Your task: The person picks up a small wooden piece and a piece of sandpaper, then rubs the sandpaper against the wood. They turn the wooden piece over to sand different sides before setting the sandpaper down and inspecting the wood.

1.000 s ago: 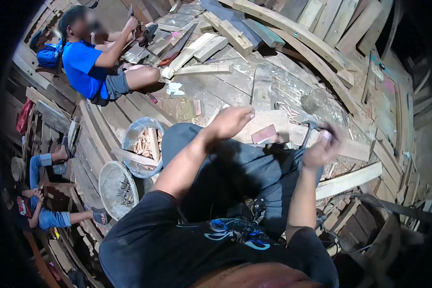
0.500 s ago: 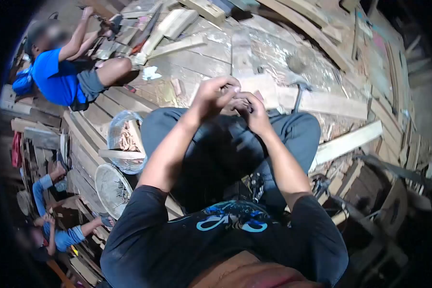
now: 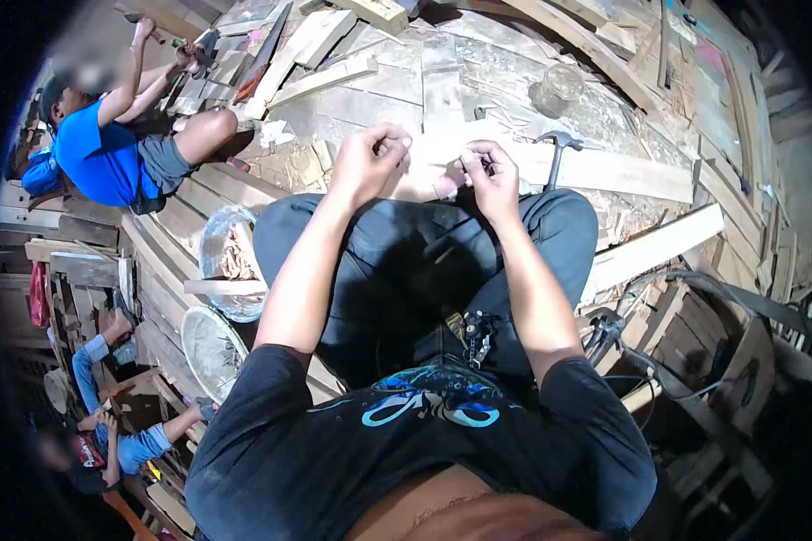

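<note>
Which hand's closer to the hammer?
Right. The right hand is just left of the hammer, with a gap between them; the left hand is farther left, beyond the right hand.

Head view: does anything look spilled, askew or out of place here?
Two things. A wooden strip lies across the plastic bucket, jutting past its rim rather than sitting inside. Wood scraps litter the floor beyond the left hand and right hand, looking untidy. I see no clear damage.
</note>
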`<state>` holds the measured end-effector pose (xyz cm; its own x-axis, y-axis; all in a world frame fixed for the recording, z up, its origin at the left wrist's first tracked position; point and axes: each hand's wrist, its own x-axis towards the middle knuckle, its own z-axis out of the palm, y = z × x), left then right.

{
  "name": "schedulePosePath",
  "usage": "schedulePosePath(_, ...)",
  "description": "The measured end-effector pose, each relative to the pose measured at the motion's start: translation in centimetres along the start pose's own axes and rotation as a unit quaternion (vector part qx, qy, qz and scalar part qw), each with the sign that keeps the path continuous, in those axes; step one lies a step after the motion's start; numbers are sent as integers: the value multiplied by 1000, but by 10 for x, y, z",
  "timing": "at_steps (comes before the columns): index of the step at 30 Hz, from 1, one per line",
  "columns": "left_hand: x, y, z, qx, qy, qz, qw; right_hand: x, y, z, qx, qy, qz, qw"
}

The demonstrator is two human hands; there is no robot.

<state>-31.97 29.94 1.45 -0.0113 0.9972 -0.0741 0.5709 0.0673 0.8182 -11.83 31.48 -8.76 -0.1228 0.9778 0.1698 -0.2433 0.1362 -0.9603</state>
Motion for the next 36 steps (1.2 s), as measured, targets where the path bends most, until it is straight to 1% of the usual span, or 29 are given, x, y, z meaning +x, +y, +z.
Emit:
schedulePosePath(2, -3, 4, 4, 3, -26, -19, 999, -1, 1, 1, -24, -7, -35, 999)
schedulePosePath(3, -5, 1, 11, -5, -3, 98, 995, 0, 2, 3, -50, -22, -62, 997)
schedulePosePath(4, -6, 3, 15, 35, -17, 147, 988, -1, 3, 4, -73, -34, -52, 995)
schedulePosePath(6, -1, -4, 16, 98, -119, 157, 975, -7, -3, 4, -120, -54, -27, 991)
schedulePosePath(7, -2, -4, 15, 124, -114, 132, 977, -4, -6, 4, -130, -54, -66, 988)
schedulePosePath(8, -2, -2, 13, 149, -110, 109, 977, -1, -12, 0, -180, -59, -84, 978)
schedulePosePath(9, -6, 2, 10, 127, -75, 59, 987, 3, 0, -6, -227, -16, -99, 969)
schedulePosePath(10, -4, 1, 9, 156, -17, 77, 985, 10, 7, -9, -274, 26, -118, 954)
schedulePosePath(11, -4, 1, 5, 129, -11, 49, 990, 13, 12, -17, -368, 47, -123, 921)
schedulePosePath(12, -4, 2, 2, 102, -3, 21, 995, 13, 33, -24, -434, 62, -124, 890)
schedulePosePath(14, -4, -3, 1, 95, 14, 54, 994, 7, 49, -21, -510, 29, -50, 858)
schedulePosePath(16, -5, -6, 1, 83, 32, 106, 990, 0, 56, -17, -594, -19, -57, 802)
schedulePosePath(17, -5, -6, 1, 85, 25, 109, 990, 0, 60, -14, -588, -11, -64, 807)
schedulePosePath(18, -5, -3, 0, 88, 19, 113, 989, 1, 58, -13, -585, -32, -39, 809)
schedulePosePath(20, -7, 4, -1, 61, 15, 56, 996, -1, 49, -17, -580, -72, 8, 811)
schedulePosePath(21, -7, 4, -2, 46, 13, 28, 998, 0, 50, -21, -545, -76, 18, 835)
schedulePosePath(22, -4, -2, -1, 5, 36, 39, 999, -1, 46, -22, -540, -63, 16, 839)
schedulePosePath(24, -6, -3, -5, 31, 76, 91, 992, -4, 28, -24, -509, -73, 15, 858)
schedulePosePath(25, -7, -1, -8, 16, 80, 106, 991, -3, 30, -29, -453, -90, -21, 886)
schedulePosePath(26, -8, 0, -11, 0, 85, 121, 989, 1, 27, -26, -339, -77, 49, 937)
schedulePosePath(27, -10, 1, -12, -18, 87, 136, 987, 3, 19, -23, -218, -62, 121, 966)
schedulePosePath(28, -10, 2, -13, -46, 82, 139, 986, 5, 4, -16, -94, -44, 190, 976)
schedulePosePath(29, -11, 2, -14, -75, 76, 142, 984, 4, -12, -10, 38, -47, 192, 980)
schedulePosePath(30, -12, 2, -13, -104, 67, 144, 982, 5, -43, 8, 121, -31, 194, 973)
schedulePosePath(31, -11, 1, -7, -157, 92, 155, 971, 8, -58, 18, 160, -28, 188, 969)
schedulePosePath(32, -13, 4, -8, -141, 88, 174, 971, 9, -67, 26, 200, -24, 181, 963)
schedulePosePath(34, -20, 15, -17, -105, 81, 211, 968, 14, -76, 42, 224, -37, 161, 960)
schedulePosePath(35, -17, 11, -14, -65, 120, 270, 953, 17, -80, 49, 237, -45, 150, 959)
schedulePosePath(36, -17, 9, -12, -58, 136, 282, 948, 19, -85, 55, 223, -65, 130, 964)
